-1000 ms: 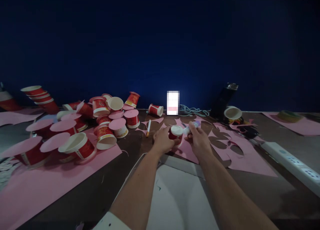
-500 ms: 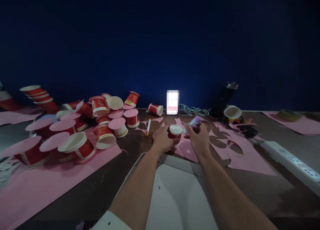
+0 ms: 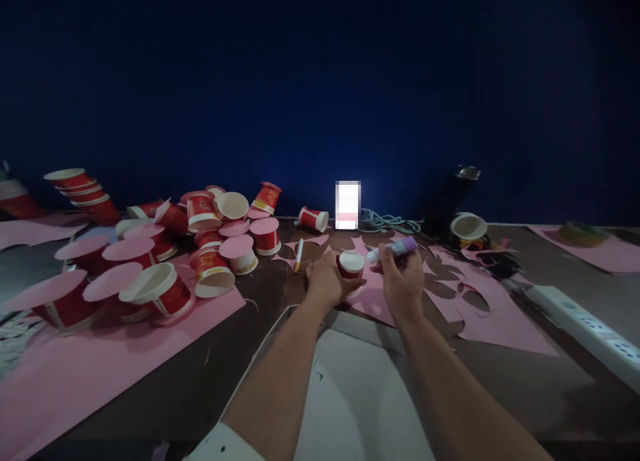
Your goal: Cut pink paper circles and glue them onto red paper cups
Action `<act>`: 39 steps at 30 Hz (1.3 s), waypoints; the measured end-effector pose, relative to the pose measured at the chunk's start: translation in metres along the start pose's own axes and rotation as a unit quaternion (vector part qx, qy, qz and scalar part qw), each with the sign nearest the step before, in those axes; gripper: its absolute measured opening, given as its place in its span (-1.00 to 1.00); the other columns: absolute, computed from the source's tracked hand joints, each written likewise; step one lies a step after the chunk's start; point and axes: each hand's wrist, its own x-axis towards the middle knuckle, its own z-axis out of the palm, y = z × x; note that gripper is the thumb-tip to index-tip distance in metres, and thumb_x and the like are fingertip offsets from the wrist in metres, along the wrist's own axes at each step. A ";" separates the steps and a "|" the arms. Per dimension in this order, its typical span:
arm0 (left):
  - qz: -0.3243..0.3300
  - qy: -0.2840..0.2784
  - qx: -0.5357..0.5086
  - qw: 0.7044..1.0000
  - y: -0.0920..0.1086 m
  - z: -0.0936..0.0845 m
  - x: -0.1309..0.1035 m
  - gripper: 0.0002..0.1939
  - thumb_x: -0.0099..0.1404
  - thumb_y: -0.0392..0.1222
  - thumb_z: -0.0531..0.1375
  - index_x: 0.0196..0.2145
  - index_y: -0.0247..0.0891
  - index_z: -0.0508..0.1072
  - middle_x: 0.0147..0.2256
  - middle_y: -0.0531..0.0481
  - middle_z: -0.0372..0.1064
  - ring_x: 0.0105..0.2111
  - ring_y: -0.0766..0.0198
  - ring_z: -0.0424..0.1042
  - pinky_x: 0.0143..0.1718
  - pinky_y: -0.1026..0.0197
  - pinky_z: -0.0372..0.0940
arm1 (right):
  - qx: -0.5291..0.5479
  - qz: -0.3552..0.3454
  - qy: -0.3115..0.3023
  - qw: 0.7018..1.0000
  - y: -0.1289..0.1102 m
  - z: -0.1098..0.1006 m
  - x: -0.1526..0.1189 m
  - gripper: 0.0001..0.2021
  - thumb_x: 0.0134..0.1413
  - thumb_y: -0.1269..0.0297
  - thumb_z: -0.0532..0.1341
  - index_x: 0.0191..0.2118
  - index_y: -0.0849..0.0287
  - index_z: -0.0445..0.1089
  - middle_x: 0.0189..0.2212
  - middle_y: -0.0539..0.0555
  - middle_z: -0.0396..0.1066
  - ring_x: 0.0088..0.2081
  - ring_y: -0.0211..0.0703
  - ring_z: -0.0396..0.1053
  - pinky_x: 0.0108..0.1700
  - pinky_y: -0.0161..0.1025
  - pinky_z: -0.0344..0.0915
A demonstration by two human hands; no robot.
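My left hand (image 3: 327, 279) is wrapped around a small red paper cup (image 3: 352, 263) whose white end faces up. In my right hand (image 3: 403, 281) lies a glue stick (image 3: 393, 249) with a purple end and a clear, whitish body, its pale tip pointing left toward the cup. A small gap separates the tip from the cup. Under both hands is pink paper (image 3: 374, 301). A white and orange pen-like stick (image 3: 299, 255) rests on the table left of my left hand.
Red paper cups, several topped with pink discs (image 3: 113, 281), crowd the left side. Cut pink paper (image 3: 495, 321) lies at right, beside a white power strip (image 3: 585, 327). A dark bottle (image 3: 450, 197), cable (image 3: 393, 222) and bright blurred screen (image 3: 348, 206) stand behind. A grey-white board (image 3: 360, 394) lies in front.
The glue stick has turned from a steep slant to nearly level, and my right hand has shifted slightly right. My left hand keeps its hold on the cup.
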 end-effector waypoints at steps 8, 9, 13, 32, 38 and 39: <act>0.011 0.001 0.006 1.000 0.008 -0.005 -0.005 -0.38 -0.15 0.14 0.38 -0.14 -0.13 0.38 -0.13 -0.04 0.42 -0.10 0.04 0.38 -0.09 0.07 0.19 | 0.049 0.159 0.019 0.986 0.017 -0.004 0.014 -0.56 -0.25 -0.03 0.38 -0.36 0.21 0.34 -0.57 -0.06 0.37 -0.52 -0.31 0.37 -0.42 -0.32 0.47; 0.010 0.000 0.008 1.000 0.009 -0.005 -0.005 -0.39 -0.16 0.14 0.38 -0.15 -0.13 0.39 -0.14 -0.05 0.42 -0.10 0.04 0.38 -0.08 0.07 0.19 | 0.049 0.169 0.013 0.984 0.018 -0.004 0.015 -0.57 -0.25 -0.03 0.38 -0.38 0.22 0.35 -0.59 -0.06 0.36 -0.53 -0.30 0.37 -0.40 -0.32 0.47; 0.013 -0.004 0.005 1.000 0.008 -0.005 -0.004 -0.38 -0.15 0.15 0.37 -0.14 -0.13 0.39 -0.14 -0.04 0.42 -0.09 0.04 0.37 -0.05 0.06 0.17 | 0.039 0.163 -0.016 0.986 0.016 -0.005 0.014 -0.60 -0.22 -0.04 0.37 -0.41 0.23 0.38 -0.58 -0.05 0.35 -0.52 -0.31 0.37 -0.36 -0.30 0.47; -0.013 0.002 0.079 0.997 0.006 -0.003 -0.001 -0.32 -0.09 0.17 0.33 -0.02 -0.10 0.35 -0.11 -0.12 0.40 -0.04 -0.03 0.36 -0.04 -0.02 0.22 | -0.226 -0.068 -0.095 0.967 -0.006 -0.006 -0.004 -0.68 -0.05 0.00 0.27 -0.29 0.14 0.35 -0.46 0.03 0.44 -0.44 -0.14 0.38 -0.34 -0.20 0.28; -0.029 -0.005 0.101 0.994 0.006 -0.004 -0.003 -0.37 -0.04 0.19 0.29 -0.04 -0.12 0.35 -0.09 -0.16 0.37 -0.02 -0.04 0.33 0.01 -0.04 0.15 | -0.207 -0.010 -0.054 0.977 -0.003 -0.004 -0.003 -0.64 -0.11 -0.04 0.29 -0.35 0.14 0.31 -0.49 0.03 0.43 -0.48 -0.13 0.38 -0.42 -0.23 0.30; -0.030 -0.009 0.103 0.994 0.006 -0.004 -0.003 -0.37 -0.04 0.19 0.29 -0.04 -0.13 0.35 -0.08 -0.16 0.36 -0.01 -0.04 0.32 0.01 -0.03 0.15 | -0.196 0.008 -0.048 0.979 -0.004 -0.002 -0.003 -0.65 -0.11 -0.03 0.29 -0.36 0.15 0.30 -0.51 0.02 0.42 -0.50 -0.15 0.38 -0.44 -0.24 0.30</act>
